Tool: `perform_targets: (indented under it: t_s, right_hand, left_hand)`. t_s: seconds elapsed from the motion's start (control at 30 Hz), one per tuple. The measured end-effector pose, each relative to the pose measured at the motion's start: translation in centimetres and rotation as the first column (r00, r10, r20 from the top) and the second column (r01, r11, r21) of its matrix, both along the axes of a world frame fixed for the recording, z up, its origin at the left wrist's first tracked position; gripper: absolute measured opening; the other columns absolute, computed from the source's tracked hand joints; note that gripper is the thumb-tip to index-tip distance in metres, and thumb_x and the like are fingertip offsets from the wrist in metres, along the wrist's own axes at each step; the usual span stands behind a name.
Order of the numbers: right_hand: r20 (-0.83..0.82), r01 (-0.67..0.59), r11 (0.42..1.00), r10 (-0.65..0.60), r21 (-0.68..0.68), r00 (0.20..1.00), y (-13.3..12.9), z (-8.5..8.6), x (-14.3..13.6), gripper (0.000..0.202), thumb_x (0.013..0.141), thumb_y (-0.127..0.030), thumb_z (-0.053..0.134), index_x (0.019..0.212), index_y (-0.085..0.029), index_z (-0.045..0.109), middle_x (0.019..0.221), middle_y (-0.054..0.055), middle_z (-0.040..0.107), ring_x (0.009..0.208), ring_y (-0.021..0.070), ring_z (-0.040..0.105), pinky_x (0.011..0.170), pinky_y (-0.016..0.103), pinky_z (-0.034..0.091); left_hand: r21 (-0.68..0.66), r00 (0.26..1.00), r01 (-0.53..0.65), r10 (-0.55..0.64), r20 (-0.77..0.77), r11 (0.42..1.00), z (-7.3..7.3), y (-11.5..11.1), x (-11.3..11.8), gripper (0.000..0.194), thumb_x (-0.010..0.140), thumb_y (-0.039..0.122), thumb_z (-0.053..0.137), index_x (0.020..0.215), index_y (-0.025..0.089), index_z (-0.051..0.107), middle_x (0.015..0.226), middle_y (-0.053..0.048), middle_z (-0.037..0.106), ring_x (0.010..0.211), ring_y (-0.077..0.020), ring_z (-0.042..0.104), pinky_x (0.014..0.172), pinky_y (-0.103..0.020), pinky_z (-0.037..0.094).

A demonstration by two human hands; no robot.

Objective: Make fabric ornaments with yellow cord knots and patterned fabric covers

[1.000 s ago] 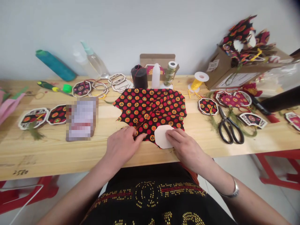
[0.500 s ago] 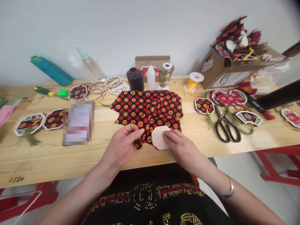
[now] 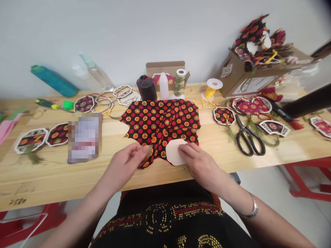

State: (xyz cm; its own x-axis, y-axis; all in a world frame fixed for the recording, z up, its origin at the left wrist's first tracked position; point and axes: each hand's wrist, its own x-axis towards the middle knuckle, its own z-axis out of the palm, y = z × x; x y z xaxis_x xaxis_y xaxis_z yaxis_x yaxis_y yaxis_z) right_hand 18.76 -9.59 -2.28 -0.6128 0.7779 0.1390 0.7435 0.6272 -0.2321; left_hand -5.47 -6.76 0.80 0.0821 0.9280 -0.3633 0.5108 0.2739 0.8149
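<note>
A black fabric (image 3: 168, 119) with red dots and small flower motifs lies spread on the table in front of me, its near edge uneven. On its near right part rests a white card piece (image 3: 173, 151) with cut corners. My right hand (image 3: 198, 159) grips the card's right side, fingertips on top and closed together. My left hand (image 3: 130, 157) is at the fabric's near left corner, thumb and fingers pinched at its edge. The fingers partly hide the spot where they meet the fabric.
Black-handled scissors (image 3: 249, 139) lie at right, near ornaments and a cardboard box (image 3: 248, 81) full of fabric pieces. A yellow thread spool (image 3: 211, 89), a dark thread cone (image 3: 146, 88) and a white bottle (image 3: 163, 86) stand behind. A blurred-out object (image 3: 85, 137) lies left.
My left hand has moved left and slightly down, and the fabric's near left corner has shifted left with it. The right hand stays on the card.
</note>
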Motion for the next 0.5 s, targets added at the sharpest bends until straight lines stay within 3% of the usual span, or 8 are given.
perform_targets:
  t_s: [0.1, 0.17, 0.27, 0.37, 0.5]
  right_hand:
    - [-0.004, 0.000, 1.000, 0.000, 0.002, 1.000, 0.0, -0.1, 0.0, 0.035, 0.080, 0.002, 0.043, 0.109, -0.009, 0.059, 0.108, 0.015, 0.059, 0.097, 0.0230, 0.050, 0.088, 0.039, 0.050]
    - [-0.010, 0.002, 1.000, -0.002, 0.000, 1.000, 0.0, -0.1, -0.1, 0.035, 0.080, 0.002, 0.044, 0.109, -0.009, 0.059, 0.108, 0.015, 0.059, 0.098, 0.0232, 0.051, 0.087, 0.039, 0.050]
    - [-0.020, 0.007, 1.000, -0.007, -0.003, 1.000, 0.0, -0.2, -0.1, 0.037, 0.079, 0.002, 0.044, 0.110, -0.010, 0.060, 0.109, 0.014, 0.059, 0.099, 0.0237, 0.051, 0.087, 0.039, 0.050]
    - [-0.033, 0.013, 1.000, -0.013, -0.005, 0.999, 0.0, -0.3, -0.1, 0.039, 0.079, 0.003, 0.043, 0.112, -0.011, 0.060, 0.110, 0.013, 0.059, 0.099, 0.0237, 0.051, 0.087, 0.040, 0.050]
    - [-0.043, 0.013, 1.000, -0.014, -0.010, 0.999, 0.0, -0.2, -0.2, 0.034, 0.082, -0.001, 0.045, 0.110, -0.012, 0.061, 0.108, 0.013, 0.060, 0.098, 0.0236, 0.051, 0.085, 0.040, 0.050]
  left_hand:
    - [0.093, 0.886, 0.201, -0.141, -0.441, 0.975, 0.1, -0.1, 0.7, 0.044, 0.080, 0.063, 0.047, 0.068, 0.021, 0.054, 0.059, 0.000, 0.056, 0.056, -0.0173, 0.049, 0.055, -0.029, 0.029]
    - [0.124, 0.783, 0.280, -0.151, -0.604, 0.952, -0.1, 0.1, 1.7, 0.047, 0.076, 0.068, 0.048, 0.067, 0.022, 0.053, 0.063, -0.003, 0.059, 0.060, -0.0207, 0.052, 0.055, -0.030, 0.027]
    - [0.199, 0.666, 0.311, -0.064, -0.743, 0.929, -0.9, 0.7, 3.2, 0.050, 0.070, 0.072, 0.052, 0.063, 0.022, 0.049, 0.060, -0.006, 0.057, 0.059, -0.0243, 0.053, 0.052, -0.030, 0.024]
    - [0.244, 0.659, 0.350, -0.052, -0.750, 0.905, -1.5, 1.1, 3.9, 0.039, 0.081, 0.056, 0.049, 0.061, 0.023, 0.046, 0.057, -0.005, 0.054, 0.055, -0.0224, 0.051, 0.051, -0.030, 0.022]
    - [0.316, 0.768, 0.345, -0.072, -0.636, 0.884, -1.3, 1.1, 4.1, 0.034, 0.085, 0.037, 0.047, 0.057, 0.024, 0.035, 0.051, 0.001, 0.044, 0.050, -0.0173, 0.043, 0.052, -0.030, 0.024]
